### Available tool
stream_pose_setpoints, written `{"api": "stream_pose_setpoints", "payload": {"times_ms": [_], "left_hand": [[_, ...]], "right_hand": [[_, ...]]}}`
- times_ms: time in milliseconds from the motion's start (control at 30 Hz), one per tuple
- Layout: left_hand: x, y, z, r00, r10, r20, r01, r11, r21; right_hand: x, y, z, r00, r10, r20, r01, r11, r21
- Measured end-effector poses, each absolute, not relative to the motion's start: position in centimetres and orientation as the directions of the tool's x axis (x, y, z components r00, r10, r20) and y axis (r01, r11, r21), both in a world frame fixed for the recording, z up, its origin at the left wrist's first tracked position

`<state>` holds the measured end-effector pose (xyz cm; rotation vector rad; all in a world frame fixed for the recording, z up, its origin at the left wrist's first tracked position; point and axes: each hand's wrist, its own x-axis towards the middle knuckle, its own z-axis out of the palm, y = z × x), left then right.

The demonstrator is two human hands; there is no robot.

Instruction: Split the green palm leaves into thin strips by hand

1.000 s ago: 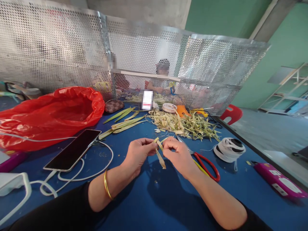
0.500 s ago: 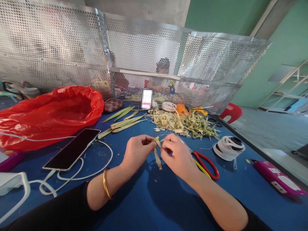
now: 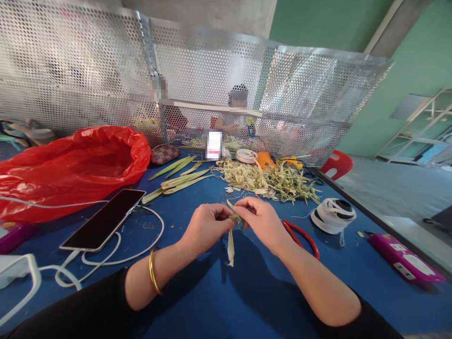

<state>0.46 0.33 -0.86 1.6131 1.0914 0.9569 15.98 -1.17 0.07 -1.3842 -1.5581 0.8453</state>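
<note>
My left hand [image 3: 206, 228] and my right hand [image 3: 263, 223] meet above the middle of the blue table, both pinching a folded strip of pale green leaf [image 3: 230, 247]. One end of the strip hangs down below my fingertips and a short end sticks up between the hands. Beyond them lie long green leaves [image 3: 187, 180] and, to their right, a heap of shredded leaf pieces [image 3: 268, 181]. Red-handled scissors [image 3: 303, 235] lie partly hidden behind my right forearm.
A red plastic bag [image 3: 81, 165] stands at the left, with a cabled phone [image 3: 104, 220] before it. Rightward are a roll of white ribbon [image 3: 333, 216] and a purple pack [image 3: 402, 256]. A perforated metal screen [image 3: 212, 61] rises behind; a person sits beyond it.
My right hand has turned and closed in on my left hand. The strip's hanging end has swung to a more upright position and a tip now points up between my fingers.
</note>
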Motion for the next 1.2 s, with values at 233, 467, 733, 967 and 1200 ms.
{"api": "stream_pose_setpoints", "payload": {"times_ms": [233, 467, 733, 967, 1200], "left_hand": [[0.2, 0.2, -1.4, 0.483, 0.876, -0.003, 0.314, -0.17, 0.934], [0.1, -0.2, -0.2, 0.642, 0.756, -0.124, 0.23, -0.036, 0.973], [0.0, -0.2, 0.9, 0.647, 0.724, -0.24, 0.146, 0.191, 0.971], [0.8, -0.5, 0.0, 0.499, 0.819, -0.284, 0.212, 0.203, 0.956], [1.2, -1.1, -0.3, 0.506, 0.83, -0.234, 0.2, 0.151, 0.968]], "right_hand": [[16.0, -1.3, 0.4, -0.046, 0.998, 0.037, 0.289, 0.048, -0.956], [15.8, -1.0, -0.1, 0.077, 0.994, 0.079, -0.036, 0.082, -0.996], [15.7, -0.7, 0.0, 0.16, 0.979, 0.124, -0.061, 0.135, -0.989], [15.4, -1.1, -0.2, 0.114, 0.979, 0.167, -0.012, 0.17, -0.985], [15.1, -0.8, -1.4, 0.213, 0.94, 0.265, -0.003, 0.272, -0.962]]}}
